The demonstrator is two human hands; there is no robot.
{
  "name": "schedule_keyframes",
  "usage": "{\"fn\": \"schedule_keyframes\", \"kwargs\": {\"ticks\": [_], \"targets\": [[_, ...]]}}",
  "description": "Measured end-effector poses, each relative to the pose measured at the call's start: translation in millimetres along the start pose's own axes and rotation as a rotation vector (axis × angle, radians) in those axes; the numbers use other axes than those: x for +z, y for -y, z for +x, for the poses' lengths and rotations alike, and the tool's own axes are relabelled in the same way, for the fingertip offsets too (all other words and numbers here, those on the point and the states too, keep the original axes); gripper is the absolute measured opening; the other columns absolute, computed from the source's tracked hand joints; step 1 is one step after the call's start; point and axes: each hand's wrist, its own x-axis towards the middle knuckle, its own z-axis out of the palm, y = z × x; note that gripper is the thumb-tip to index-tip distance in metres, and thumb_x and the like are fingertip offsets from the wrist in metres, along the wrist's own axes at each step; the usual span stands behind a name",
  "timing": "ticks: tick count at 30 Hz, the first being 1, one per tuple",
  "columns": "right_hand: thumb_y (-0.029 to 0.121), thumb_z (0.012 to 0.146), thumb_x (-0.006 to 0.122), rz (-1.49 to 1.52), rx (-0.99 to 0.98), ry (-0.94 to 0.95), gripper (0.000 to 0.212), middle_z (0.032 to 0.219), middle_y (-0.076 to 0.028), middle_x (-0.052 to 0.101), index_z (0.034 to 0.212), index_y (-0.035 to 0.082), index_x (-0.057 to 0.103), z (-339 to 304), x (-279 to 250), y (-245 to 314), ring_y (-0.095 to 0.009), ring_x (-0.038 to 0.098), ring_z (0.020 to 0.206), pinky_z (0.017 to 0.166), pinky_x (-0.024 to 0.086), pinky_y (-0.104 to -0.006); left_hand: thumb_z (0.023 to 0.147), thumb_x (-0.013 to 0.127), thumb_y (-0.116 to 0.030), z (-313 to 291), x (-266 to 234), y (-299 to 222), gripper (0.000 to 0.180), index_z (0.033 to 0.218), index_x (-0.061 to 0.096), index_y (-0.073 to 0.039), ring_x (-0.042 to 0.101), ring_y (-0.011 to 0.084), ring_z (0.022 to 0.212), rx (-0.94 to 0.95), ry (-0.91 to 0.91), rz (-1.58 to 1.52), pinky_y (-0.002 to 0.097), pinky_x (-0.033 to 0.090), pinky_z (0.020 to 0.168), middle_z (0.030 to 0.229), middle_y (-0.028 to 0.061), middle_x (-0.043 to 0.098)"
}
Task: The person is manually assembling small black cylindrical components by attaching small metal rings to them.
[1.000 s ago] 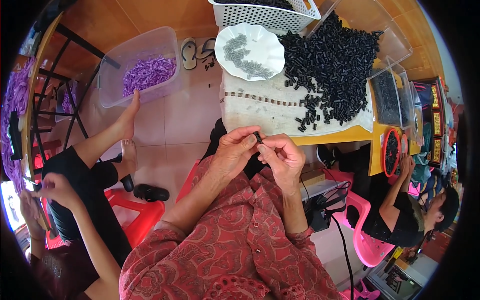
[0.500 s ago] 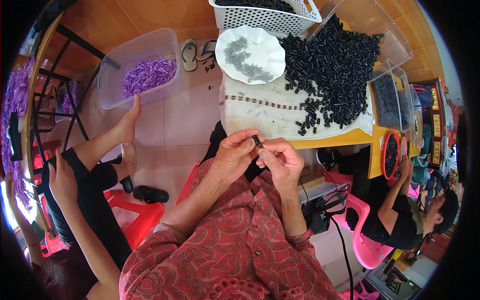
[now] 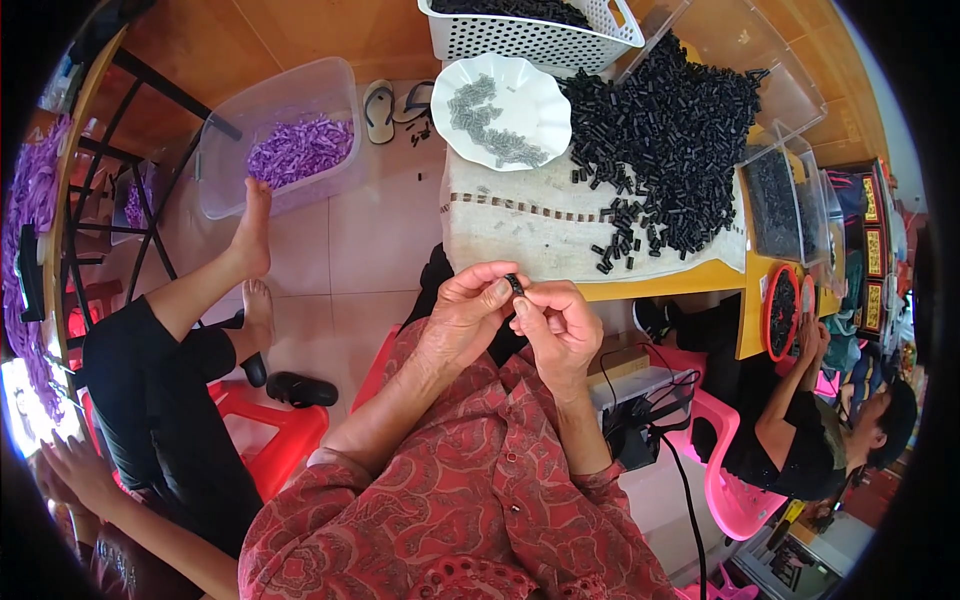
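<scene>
Between my two hands, just off the near edge of the table, is a small black plastic piece [image 3: 515,284]. The thumb and fingers of my left hand [image 3: 468,305] pinch it from one side. From the other side, the fingertips of my right hand [image 3: 556,325] close on its lower end. Beyond them a cream cloth [image 3: 500,235] covers the table, bearing a large heap of similar black pieces [image 3: 675,140]. A white scalloped dish [image 3: 545,95] with small clear pieces [image 3: 490,120] stands at the cloth's far left.
Behind the dish stands a white perforated basket [image 3: 520,38]. Clear boxes [image 3: 780,195] line the table's right side. A clear tub [image 3: 215,150] of purple strips [image 3: 300,150] stands on the floor. People sit at both sides; a red stool [image 3: 255,425] is left, black cables [image 3: 665,425] right.
My hands stay almost in place around the black piece, with the right fingers shifted slightly. The person on the left has lowered a hand and moved a foot.
</scene>
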Motion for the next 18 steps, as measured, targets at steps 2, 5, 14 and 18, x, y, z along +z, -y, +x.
{"fn": "schedule_keyframes", "kwargs": {"ticks": [2, 5, 14, 18], "targets": [[-0.011, 0.086, 0.063, -0.017, -0.023, -0.011, 0.013, 0.100, -0.013, 0.062, 0.097, -0.005, 0.059, 0.1, 1.8, -0.3, -0.012, 0.063, 0.077, 0.065, 0.055, -0.0229, 0.094, 0.058, -0.003, 0.1, -0.2, 0.6, 0.023, 0.116, 0.064, -0.003, 0.061, 0.0163, 0.096, 0.002, 0.000, 0.005, 0.0321, 0.050, 0.087, 0.106, 0.0102, 0.067], [-0.012, 0.084, 0.066, -0.079, -0.050, -0.039, 0.015, 0.098, -0.013, 0.063, 0.095, -0.005, 0.059, 0.4, 4.5, 2.0, -0.012, 0.063, 0.076, 0.065, 0.054, -0.0232, 0.094, 0.058, -0.003, -0.2, 1.7, 1.4, 0.022, 0.116, 0.064, -0.003, 0.061, 0.0162, 0.097, 0.019, 0.008, 0.022, 0.0321, 0.050, 0.089, 0.106, 0.0100, 0.067], [-0.009, 0.077, 0.073, -0.318, -0.198, -0.106, 0.018, 0.087, -0.010, 0.065, 0.088, -0.001, 0.061, 0.8, 4.2, -1.0, -0.011, 0.061, 0.073, 0.061, 0.050, -0.0226, 0.094, 0.059, -0.003, -1.5, 6.1, -2.9, 0.021, 0.115, 0.065, -0.003, 0.062, 0.0162, 0.096, 0.036, 0.011, 0.104, 0.0337, 0.051, 0.089, 0.106, 0.0103, 0.067], [-0.010, 0.081, 0.070, -0.161, -0.123, -0.066, 0.017, 0.092, -0.011, 0.064, 0.093, -0.003, 0.061, -1.9, 2.2, -0.7, -0.011, 0.061, 0.072, 0.062, 0.050, -0.0229, 0.094, 0.060, -0.005, -0.5, 2.6, -1.6, 0.022, 0.115, 0.064, -0.004, 0.062, 0.0162, 0.093, -0.029, 0.003, -0.067, 0.0333, 0.051, 0.086, 0.104, 0.0098, 0.067]]}}
